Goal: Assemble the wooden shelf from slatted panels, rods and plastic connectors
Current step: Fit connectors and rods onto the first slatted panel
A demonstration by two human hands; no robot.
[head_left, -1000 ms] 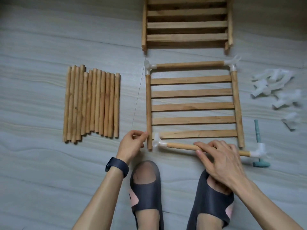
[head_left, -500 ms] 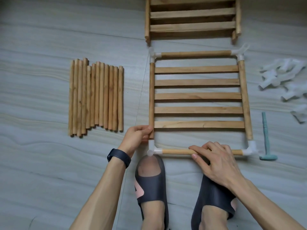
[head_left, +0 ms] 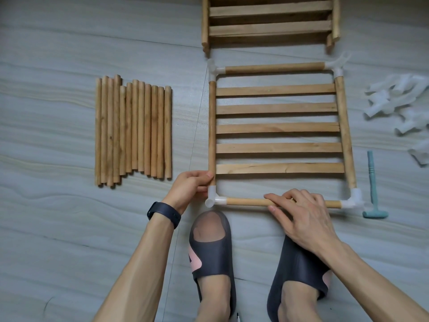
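A slatted wooden panel lies flat on the floor. White plastic connectors sit at its corners: far left, far right, near left and near right. A rod spans the far side. The near rod joins the two near connectors. My left hand pinches the bottom of the panel's left rail just above the near-left connector. My right hand grips the near rod around its middle.
A row of several loose rods lies to the left. More slatted panels are stacked at the top. A heap of white connectors and a small teal hammer lie to the right. My two feet in dark slippers stand just below the panel.
The near rod with its two connectors was swung square to the panel and pushed onto the ends of both side rails. My left hand shifted slightly along the left rail's end.
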